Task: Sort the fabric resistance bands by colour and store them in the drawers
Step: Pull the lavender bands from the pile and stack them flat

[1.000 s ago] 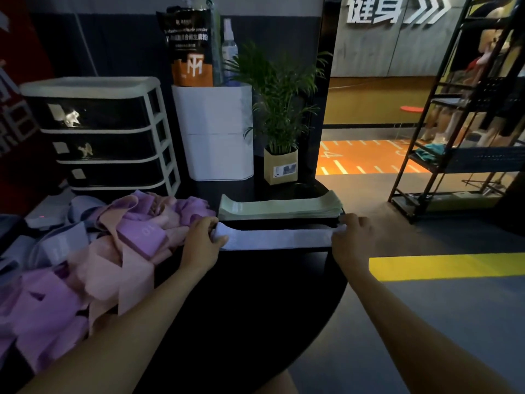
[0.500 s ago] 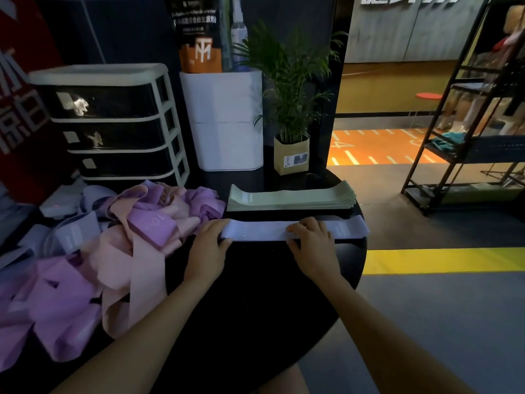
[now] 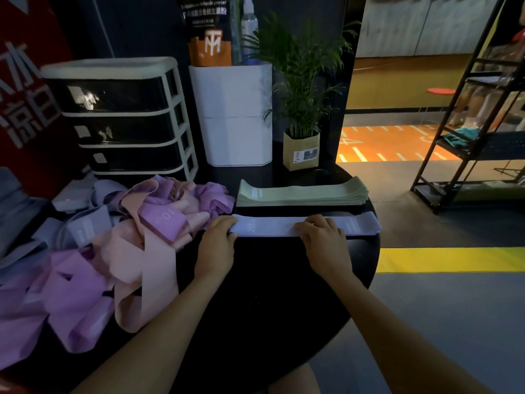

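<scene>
A pale lilac-grey band lies flat and straight across the round black table. My left hand grips its left end. My right hand rests palm down on its middle, fingers together. Just behind it sits a neat stack of green bands. A tangled heap of purple, pink and lilac-grey bands covers the table's left side. The drawer unit, white-framed with dark drawers, stands at the back left with all drawers closed.
A white container holding a bag and a spray bottle stands behind the table, beside a potted plant. The table's right edge drops to grey floor with a yellow stripe. A black metal rack stands far right.
My right hand slid from the band's right end to its middle and now presses down on it. The band now lies flat on the table. The view moved closer.
</scene>
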